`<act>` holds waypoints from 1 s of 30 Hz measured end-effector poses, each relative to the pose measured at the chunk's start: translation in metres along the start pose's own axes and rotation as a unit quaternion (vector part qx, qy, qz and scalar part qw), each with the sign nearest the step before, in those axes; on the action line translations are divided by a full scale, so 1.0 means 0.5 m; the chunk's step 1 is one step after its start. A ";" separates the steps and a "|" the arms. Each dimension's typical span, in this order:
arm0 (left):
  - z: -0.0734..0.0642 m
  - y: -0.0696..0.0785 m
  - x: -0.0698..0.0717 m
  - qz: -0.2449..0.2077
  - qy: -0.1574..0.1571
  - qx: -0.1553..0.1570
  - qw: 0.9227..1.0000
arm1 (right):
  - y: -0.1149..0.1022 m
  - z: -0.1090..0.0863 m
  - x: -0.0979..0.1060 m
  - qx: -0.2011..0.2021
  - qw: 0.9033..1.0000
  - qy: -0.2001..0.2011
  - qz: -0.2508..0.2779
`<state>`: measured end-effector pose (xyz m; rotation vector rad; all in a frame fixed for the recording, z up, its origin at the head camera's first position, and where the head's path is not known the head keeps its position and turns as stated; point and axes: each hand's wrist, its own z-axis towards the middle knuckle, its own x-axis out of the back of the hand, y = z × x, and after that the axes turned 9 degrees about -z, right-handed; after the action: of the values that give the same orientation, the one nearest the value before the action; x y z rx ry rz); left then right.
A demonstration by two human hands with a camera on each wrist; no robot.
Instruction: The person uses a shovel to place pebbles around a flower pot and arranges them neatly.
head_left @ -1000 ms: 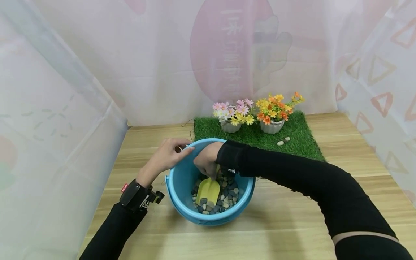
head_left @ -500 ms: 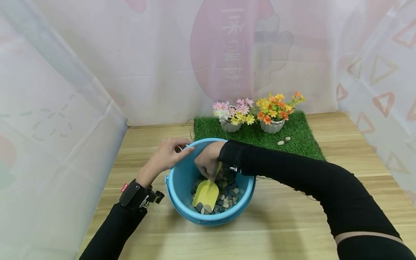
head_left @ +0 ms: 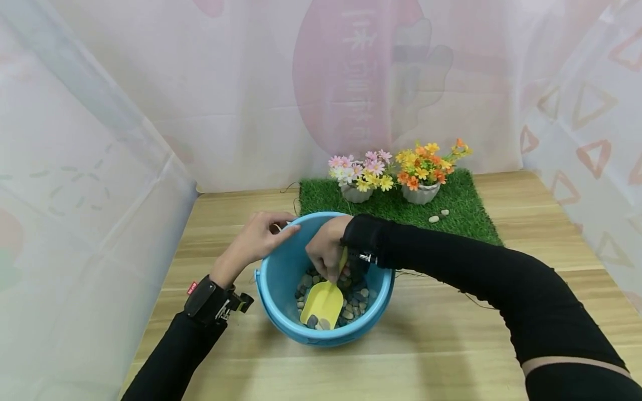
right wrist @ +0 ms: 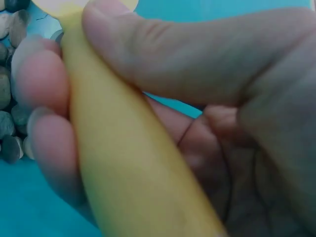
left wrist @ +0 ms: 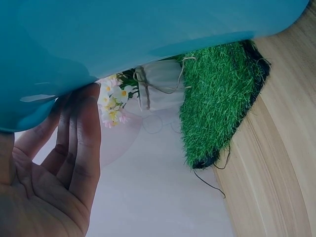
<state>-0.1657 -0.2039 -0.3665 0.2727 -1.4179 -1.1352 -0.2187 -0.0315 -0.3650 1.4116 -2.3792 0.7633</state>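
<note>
Sleeves: 2, black [head_left: 436, 245], knit-looking; R one crosses in over the bucket's R side, hiding part of rim & interior.
L hand: [head_left: 258, 236] holds bucket rim, thumb over top edge, fingers flat vs. outer wall.
R hand: [head_left: 328, 245] inside bucket, grasping scoop handle, thumb along top, fingers curled round; hand & wristband [head_left: 363, 236] block most of handle plus some pebbles.
Bucket: 1, blue [head_left: 278, 278], smooth glossy plastic look, round, upright on table, overlapping mat's near L part from this angle.
Scoop: 1, yellow [head_left: 323, 303], smooth, flat-ish rounded blade, tapered handle; in bucket, blade tilted down onto pebbles, a few at its front edge.
Pebbles: many [head_left: 358, 303], too partly hidden to count; smooth, rounded, grey/dark/tan, over bucket floor.
Table: pale wood-grain [head_left: 246, 362], under it all.
Mat: 1, green fake turf [head_left: 466, 206], bristly, dark-edged, behind bucket.
Loose stones: 2 pale [head_left: 433, 219], oval, on mat R side, small dark one btwn.
Pots: 2, whitish; pink/white/yellow flowers [head_left: 356, 194] on L, orange/yellow [head_left: 420, 194] on R, side by side.
Backdrop: pale cloth [head_left: 225, 83], creased, pinkish prints, behind pots & both sides.
</note>
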 end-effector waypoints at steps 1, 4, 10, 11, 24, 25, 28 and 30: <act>0.000 0.000 0.000 -0.001 -0.001 -0.001 1.000 | 0.005 0.005 -0.001 -0.004 1.000 0.000 0.002; -0.001 0.002 0.000 -0.004 -0.001 0.000 1.000 | 0.017 0.015 0.001 -0.004 1.000 -0.001 0.008; -0.001 0.005 -0.001 -0.004 -0.004 0.003 1.000 | 0.014 -0.004 0.011 -0.003 1.000 -0.014 0.024; -0.001 0.006 -0.002 -0.005 -0.004 0.004 1.000 | 0.012 -0.010 0.013 -0.004 0.999 -0.014 0.029; -0.002 0.005 -0.002 -0.009 -0.007 0.018 1.000 | -0.025 -0.134 0.019 0.078 0.994 0.033 0.071; -0.002 0.005 -0.002 -0.008 -0.006 0.017 1.000 | -0.022 -0.137 0.019 0.085 0.993 0.034 0.076; -0.001 0.005 -0.002 -0.008 -0.003 0.012 1.000 | -0.014 -0.143 0.018 0.106 0.989 0.037 0.092; -0.001 0.004 -0.002 -0.009 -0.002 0.010 1.000 | -0.010 -0.147 0.015 0.114 0.987 0.041 0.104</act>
<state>-0.1641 -0.2025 -0.3657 0.2976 -1.4326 -1.1376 -0.2207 0.0028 -0.2992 1.1943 -2.4649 1.1554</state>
